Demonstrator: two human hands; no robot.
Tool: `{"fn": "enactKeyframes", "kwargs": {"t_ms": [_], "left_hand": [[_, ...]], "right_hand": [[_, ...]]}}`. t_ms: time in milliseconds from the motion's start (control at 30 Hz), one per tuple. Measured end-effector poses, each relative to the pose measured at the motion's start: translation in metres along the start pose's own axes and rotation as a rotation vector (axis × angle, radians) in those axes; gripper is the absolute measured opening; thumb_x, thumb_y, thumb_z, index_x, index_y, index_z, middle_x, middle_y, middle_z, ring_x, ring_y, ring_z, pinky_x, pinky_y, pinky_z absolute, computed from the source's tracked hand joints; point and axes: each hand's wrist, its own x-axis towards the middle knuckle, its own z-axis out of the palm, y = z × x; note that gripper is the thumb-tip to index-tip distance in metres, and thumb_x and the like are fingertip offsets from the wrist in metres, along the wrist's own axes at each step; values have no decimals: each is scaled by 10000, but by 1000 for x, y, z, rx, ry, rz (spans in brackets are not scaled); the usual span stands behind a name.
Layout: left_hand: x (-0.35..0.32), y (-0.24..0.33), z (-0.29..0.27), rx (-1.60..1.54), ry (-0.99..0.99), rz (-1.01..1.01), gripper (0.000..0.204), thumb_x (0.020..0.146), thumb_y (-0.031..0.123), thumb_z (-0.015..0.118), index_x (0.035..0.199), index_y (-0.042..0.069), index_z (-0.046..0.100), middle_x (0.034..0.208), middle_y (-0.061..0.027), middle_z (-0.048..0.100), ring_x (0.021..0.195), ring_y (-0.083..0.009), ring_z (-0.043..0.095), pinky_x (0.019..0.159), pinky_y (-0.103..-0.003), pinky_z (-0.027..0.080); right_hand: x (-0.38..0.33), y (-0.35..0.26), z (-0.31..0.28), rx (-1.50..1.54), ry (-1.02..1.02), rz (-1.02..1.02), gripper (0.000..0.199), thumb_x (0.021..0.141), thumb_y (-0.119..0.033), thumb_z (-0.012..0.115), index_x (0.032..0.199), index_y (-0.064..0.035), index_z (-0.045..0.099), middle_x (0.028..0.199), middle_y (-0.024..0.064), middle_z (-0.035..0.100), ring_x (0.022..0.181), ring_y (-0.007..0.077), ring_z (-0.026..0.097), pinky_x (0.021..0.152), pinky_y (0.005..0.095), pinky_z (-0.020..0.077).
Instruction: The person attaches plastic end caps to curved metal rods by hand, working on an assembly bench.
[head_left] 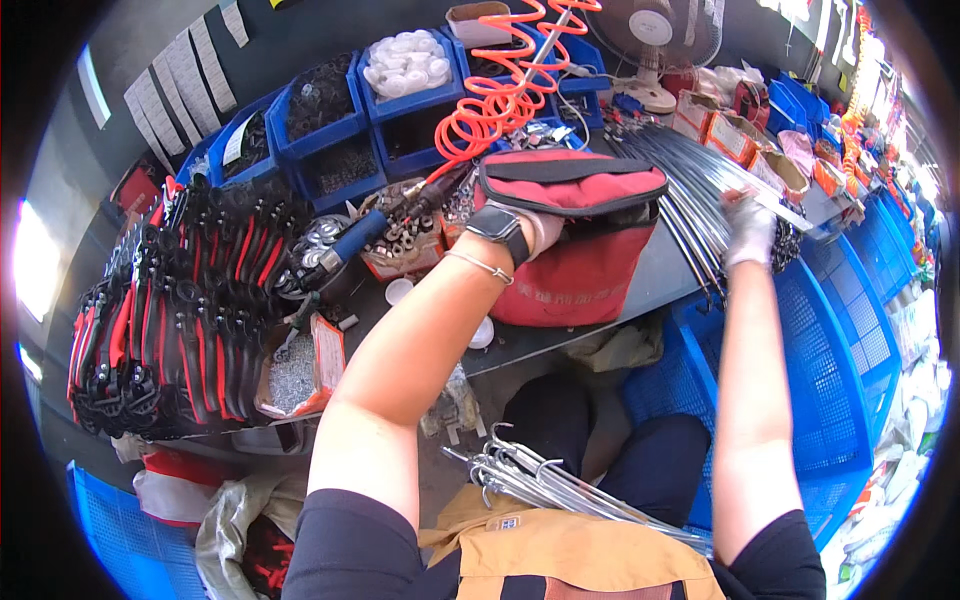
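Head view, places given relative to the red bag:

Red bag (580, 265): stands on the dark workbench (660, 275) at the middle of the view; its flap top is lifted and open.

Left hand (525, 228): wears a wristwatch and a thin bracelet; reaches into the mouth of the red bag from its left side; the fingers are hidden under the flap, so I cannot tell whether they are clenched or loose.

Right hand (748, 228): gloved in pale grey; to the right of the red bag, well apart from it; the fingers are closed, grasping the near ends of the metal rods.

Metal rods (680, 185): a long grey bundle lying on the workbench just right of and behind the red bag; slanting away toward the fan.

Second rod bundle (540, 480): hook-ended wires lying across the person's lap, below the red bag.

Coiled orange hose (500, 95): hangs above and behind the red bag; leads down to a blue-handled tool (355, 238) just left of it.

Blue bins (345, 130): stacked behind and left of the red bag; holding small parts.

Red and black tools (190, 300): a dense heap far left of the red bag.

Fan (650, 45): white; behind and right of the red bag.

Blue crate (830, 380): lower right of the red bag, beside the right forearm.
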Motion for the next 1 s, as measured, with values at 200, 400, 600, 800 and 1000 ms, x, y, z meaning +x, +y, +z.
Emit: {"fn": "enactKeyframes", "kwargs": {"t_ms": [200, 400, 600, 800, 1000], "left_hand": [[4, 10, -18, 213, -463, -33, 281, 867, 291, 466, 1094, 178, 588, 1104, -77, 609, 981, -272, 587, 838, -388, 486], [-12, 12, -1, 0, -22, -158, 260, 835, 306, 530, 1027, 161, 630, 1065, -112, 627, 999, -322, 579, 867, -418, 455], [-12, 3, 16, -118, 128, -123, 252, 877, 209, 492, 1107, 156, 580, 1147, -148, 574, 1089, -335, 524, 940, -443, 403], [-13, 58, -56, -513, 392, 11, 251, 806, -29, 618, 1050, 21, 583, 928, -107, 618, 803, -221, 616, 732, -296, 492], [-119, 105, -94, -1137, 348, -926, 266, 943, 171, 530, 1170, 35, 504, 859, -18, 561, 688, -50, 475, 621, -186, 397]], "right_hand": [[-49, 69, 47, 713, 304, 841, 340, 973, -278, 404, 1267, -108, 390, 1085, 124, 522, 985, 299, 523, 827, 425, 512], [-195, -29, -6, 178, -513, 721, 359, 901, -390, 546, 1010, -48, 571, 819, 22, 575, 727, 156, 548, 603, 319, 455], [-374, -76, -88, -755, -1487, 366, 369, 885, -337, 534, 1050, -13, 600, 947, 214, 625, 920, 349, 609, 776, 444, 486], [-363, -71, -81, -825, -1439, 489, 279, 875, -290, 535, 941, -29, 611, 844, 215, 636, 816, 373, 626, 734, 447, 488], [-363, -76, -95, -874, -1079, 337, 170, 868, -194, 563, 903, -28, 552, 816, 230, 626, 807, 396, 616, 697, 481, 473]]}}
